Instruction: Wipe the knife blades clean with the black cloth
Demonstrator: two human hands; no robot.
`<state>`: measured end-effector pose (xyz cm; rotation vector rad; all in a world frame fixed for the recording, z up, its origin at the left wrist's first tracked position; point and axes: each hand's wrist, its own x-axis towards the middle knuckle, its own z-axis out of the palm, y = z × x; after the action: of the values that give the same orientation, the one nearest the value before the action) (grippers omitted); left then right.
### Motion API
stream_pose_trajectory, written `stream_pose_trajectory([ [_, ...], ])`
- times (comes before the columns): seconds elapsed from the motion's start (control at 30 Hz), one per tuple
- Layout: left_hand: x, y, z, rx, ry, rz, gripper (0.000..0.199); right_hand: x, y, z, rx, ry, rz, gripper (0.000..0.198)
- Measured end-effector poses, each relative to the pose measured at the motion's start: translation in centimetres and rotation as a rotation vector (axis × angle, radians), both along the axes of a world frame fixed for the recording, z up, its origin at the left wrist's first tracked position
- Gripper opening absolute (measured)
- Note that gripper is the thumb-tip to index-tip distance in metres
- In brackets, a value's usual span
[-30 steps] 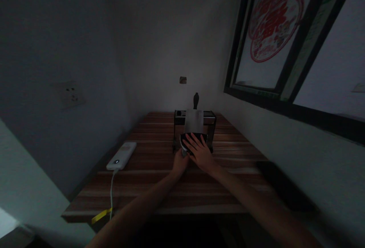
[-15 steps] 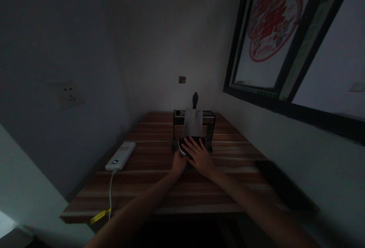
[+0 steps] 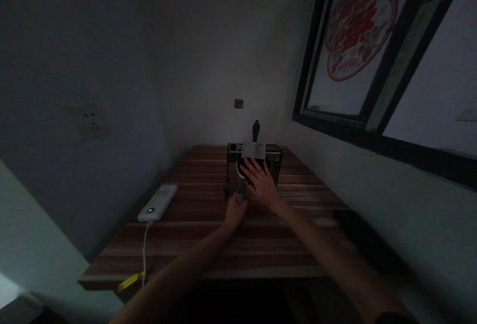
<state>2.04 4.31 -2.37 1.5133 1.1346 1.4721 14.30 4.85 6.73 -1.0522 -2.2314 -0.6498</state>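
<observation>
Fingers spread, my right hand point(image 3: 262, 185) lies flat against a dark, pad-like piece point(image 3: 241, 166) with a white left edge. That piece covers the lower part of a pale flat sheet point(image 3: 254, 149), which leans on a dark frame-like stand point(image 3: 275, 152). My left hand point(image 3: 236, 212) is closed lower down, around the grey end point(image 3: 240, 197) of something I cannot make out. A black handle point(image 3: 256, 130) rises behind the pale sheet. Dim light hides the details of the dark piece.
A white power bank point(image 3: 158, 203) lies on the striped wooden table point(image 3: 186, 254) at left, its cable point(image 3: 144, 249) hanging past a yellow tag point(image 3: 128, 282). A dark flat object point(image 3: 368, 239) is at the right edge. Walls stand behind and on both sides.
My right hand has slid up and away with the dark piece, covering more of the pale sheet. My left hand stays low, now apart from the right, with a grey end showing.
</observation>
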Motion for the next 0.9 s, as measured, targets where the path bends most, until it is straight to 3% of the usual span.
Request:
stream_pose_trajectory([
  [0.13, -0.1, 0.1, -0.3, -0.042, 0.020, 0.025, 0.007, 0.1, 1.5, 1.7, 0.030, 0.015, -0.008, 0.051],
  [0.4, -0.1, -0.3, 0.5, -0.053, -0.010, 0.009, 0.012, 0.2, 3.3, 4.2, 0.059, 0.028, -0.025, 0.053],
  [0.67, -0.3, -0.3, 0.4, -0.036, -0.003, -0.001, 0.018, -0.4, 3.3, 4.5, 0.078, 0.064, -0.052, 0.055],
  [0.9, -0.2, -0.2, 0.2, -0.016, -0.015, 0.008, 0.014, -0.4, 2.9, 3.5, 0.064, 0.060, -0.039, 0.056],
])
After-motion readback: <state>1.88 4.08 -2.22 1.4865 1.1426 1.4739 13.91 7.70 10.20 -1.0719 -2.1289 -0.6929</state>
